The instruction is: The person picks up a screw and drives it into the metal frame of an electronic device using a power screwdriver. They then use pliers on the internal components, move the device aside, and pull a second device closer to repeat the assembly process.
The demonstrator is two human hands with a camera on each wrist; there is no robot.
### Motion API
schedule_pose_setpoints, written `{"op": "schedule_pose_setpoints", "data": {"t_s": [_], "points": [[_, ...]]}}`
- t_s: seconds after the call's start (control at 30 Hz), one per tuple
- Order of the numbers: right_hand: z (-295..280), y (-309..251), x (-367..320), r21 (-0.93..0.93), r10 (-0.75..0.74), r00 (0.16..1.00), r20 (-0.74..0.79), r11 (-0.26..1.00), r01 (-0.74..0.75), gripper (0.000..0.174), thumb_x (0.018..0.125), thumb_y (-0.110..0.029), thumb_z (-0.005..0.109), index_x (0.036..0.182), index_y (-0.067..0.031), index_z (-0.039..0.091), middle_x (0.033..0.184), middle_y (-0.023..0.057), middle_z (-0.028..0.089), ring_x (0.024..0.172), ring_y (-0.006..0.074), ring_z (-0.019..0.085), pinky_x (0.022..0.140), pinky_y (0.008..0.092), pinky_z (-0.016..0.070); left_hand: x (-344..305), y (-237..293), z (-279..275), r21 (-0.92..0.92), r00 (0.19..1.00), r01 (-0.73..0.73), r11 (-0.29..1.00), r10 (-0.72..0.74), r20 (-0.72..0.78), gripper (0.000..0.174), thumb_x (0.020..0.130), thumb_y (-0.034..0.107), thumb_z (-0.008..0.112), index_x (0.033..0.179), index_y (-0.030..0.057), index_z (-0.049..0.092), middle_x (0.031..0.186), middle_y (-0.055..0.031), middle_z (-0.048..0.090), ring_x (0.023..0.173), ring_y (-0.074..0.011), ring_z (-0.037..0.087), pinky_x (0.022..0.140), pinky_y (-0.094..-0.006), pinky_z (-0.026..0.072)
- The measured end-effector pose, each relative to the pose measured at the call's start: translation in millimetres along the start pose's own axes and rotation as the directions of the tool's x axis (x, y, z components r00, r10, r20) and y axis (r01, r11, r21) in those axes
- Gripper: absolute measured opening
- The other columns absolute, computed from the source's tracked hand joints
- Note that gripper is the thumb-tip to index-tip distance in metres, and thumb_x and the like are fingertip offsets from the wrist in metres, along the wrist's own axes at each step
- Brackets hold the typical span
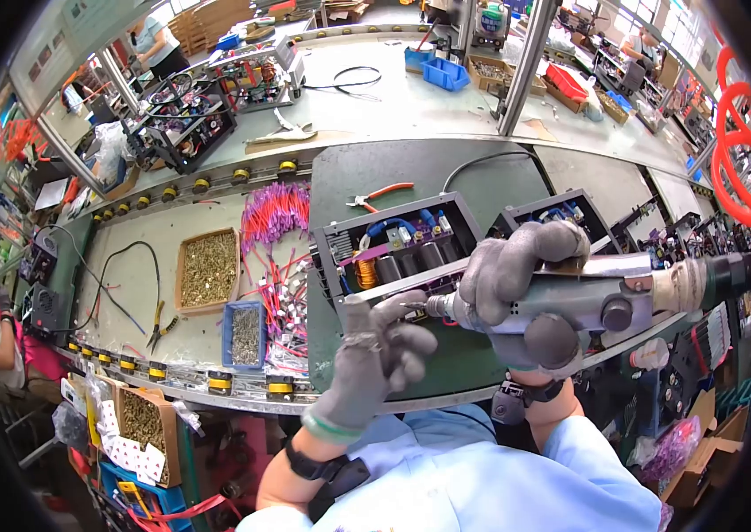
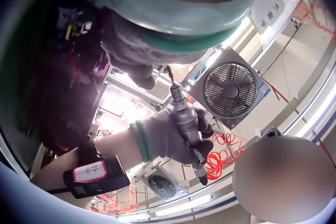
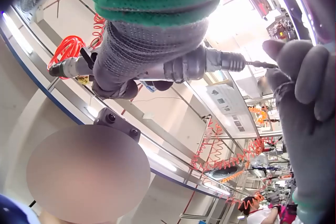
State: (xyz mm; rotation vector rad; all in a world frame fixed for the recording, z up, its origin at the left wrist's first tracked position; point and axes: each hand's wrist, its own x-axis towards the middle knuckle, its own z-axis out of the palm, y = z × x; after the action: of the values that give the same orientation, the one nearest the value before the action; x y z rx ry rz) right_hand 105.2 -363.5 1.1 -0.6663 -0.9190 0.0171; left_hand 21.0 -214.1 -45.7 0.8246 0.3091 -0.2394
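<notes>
My gloved right hand (image 1: 517, 275) grips a metal power driver (image 1: 597, 297), held sideways over the open-topped black case (image 1: 468, 208); its fingers wrap round the body. The driver's bit (image 1: 412, 307) points left to my gloved left hand (image 1: 362, 372). In the right wrist view, the bit (image 3: 260, 64) ends between the thumb and index finger of the left hand (image 3: 310, 108), the other fingers curled; whether a small part is there is hidden. Inside the case are a copper coil (image 1: 365, 269), dark cylinders and blue wires. The left wrist view shows the right hand (image 2: 170, 134) round the driver (image 2: 185, 119).
Red-handled cutters (image 1: 380, 193) lie behind the case. A second case (image 1: 570, 217) stands to its right. On the left are a box of brass-coloured parts (image 1: 207, 269), a blue bin (image 1: 243, 334), pliers (image 1: 158, 326) and bundled red wires (image 1: 276, 215). A coiled red hose (image 1: 734, 151) hangs right.
</notes>
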Motion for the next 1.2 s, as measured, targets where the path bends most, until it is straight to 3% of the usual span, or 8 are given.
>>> {"op": "schedule_pose_setpoints", "data": {"t_s": [0.17,0.23,0.27,0.33,0.43,0.53,0.63,1.2], "points": [[1,-7,20,0.111,0.178,0.982,-0.063,0.979,-0.17,0.069,0.079,-0.017,0.078,0.137,-0.0122,0.04,0.101,0.0057,0.055,0.078,0.0143,0.057,0.062,0.027,0.047,-25,27,-43,0.493,0.922,-0.323,0.808,0.385,-0.027,0.059,0.093,0.038,0.057,0.135,0.0,0.042,0.095,-0.0081,0.061,0.071,-0.0085,0.056,0.056,-0.0196,0.0432],[-3,11,33,0.221,0.236,0.972,0.005,0.947,-0.231,0.062,0.083,-0.01,0.071,0.136,-0.0079,0.039,0.107,0.0066,0.055,0.082,0.0136,0.059,0.06,0.0241,0.0469,-10,24,-62,0.793,0.704,-0.361,0.491,0.701,-0.114,0.075,0.082,0.023,0.071,0.14,-0.0038,0.032,0.111,-0.0162,0.056,0.092,-0.0148,0.056,0.073,-0.0275,0.0494],[1,19,39,0.311,0.311,0.95,-0.012,0.905,-0.292,0.06,0.084,-0.008,0.069,0.136,-0.0061,0.039,0.109,0.0069,0.055,0.084,0.0136,0.059,0.058,0.023,0.0468,-9,26,-57,0.753,0.831,-0.185,0.632,0.51,-0.223,0.094,0.075,0.026,0.077,0.143,-0.0062,0.021,0.125,-0.0217,0.048,0.111,-0.0208,0.05,0.087,-0.0335,0.0474],[11,37,55,0.462,0.482,0.876,-0.019,0.781,-0.42,0.055,0.082,-0.006,0.069,0.13,-0.0032,0.045,0.104,0.0056,0.058,0.08,0.013,0.06,0.056,0.0223,0.047,14,15,-67,0.867,0.878,-0.08,0.492,0.447,-0.173,0.096,0.074,0.025,0.076,0.144,-0.0058,0.018,0.127,-0.0236,0.047,0.115,-0.0247,0.05,0.088,-0.0331,0.0473],[24,69,62,0.045,0.404,0.908,-0.112,0.915,-0.401,0.045,0.081,-0.009,0.071,0.12,-0.0014,0.051,0.091,0.0043,0.059,0.069,0.0106,0.059,0.052,0.0228,0.0477,40,11,-64,0.895,0.876,0.012,0.446,0.427,-0.225,0.093,0.074,0.021,0.074,0.144,-0.0054,0.018,0.121,-0.0237,0.053,0.108,-0.0267,0.056,0.086,-0.0337,0.0485],[26,88,60,-0.046,0.431,0.899,-0.08,0.899,-0.435,0.047,0.082,-0.01,0.07,0.123,-0.0027,0.049,0.092,0.0069,0.059,0.068,0.0115,0.06,0.047,0.0226,0.0462,33,20,-56,0.886,0.884,0.027,0.462,0.403,-0.237,0.089,0.073,0.016,0.071,0.143,-0.0059,0.02,0.11,-0.0219,0.06,0.093,-0.0273,0.063,0.082,-0.0348,0.0503],[30,94,58,-0.15,0.399,0.907,-0.137,0.896,-0.417,0.03,0.078,-0.01,0.072,0.104,0.0003,0.062,0.087,0.0002,0.062,0.078,0.0057,0.055,0.07,0.0242,0.0485,35,13,-60,0.86,0.858,-0.034,0.509,0.456,-0.236,0.084,0.074,0.012,0.068,0.142,-0.0067,0.021,0.101,-0.0198,0.063,0.083,-0.0265,0.065,0.079,-0.0348,0.0511],[33,112,49,-0.259,0.354,0.927,-0.127,0.89,-0.375,0.029,0.075,-0.01,0.074,0.098,0.0004,0.06,0.093,0.0042,0.066,0.084,0.0083,0.058,0.078,0.0267,0.0498,34,14,-68,0.787,0.919,0.007,0.617,0.307,-0.249,0.071,0.077,0.008,0.064,0.138,-0.0055,0.029,0.118,-0.0219,0.056,0.102,-0.0281,0.059,0.09,-0.0362,0.046]]}}
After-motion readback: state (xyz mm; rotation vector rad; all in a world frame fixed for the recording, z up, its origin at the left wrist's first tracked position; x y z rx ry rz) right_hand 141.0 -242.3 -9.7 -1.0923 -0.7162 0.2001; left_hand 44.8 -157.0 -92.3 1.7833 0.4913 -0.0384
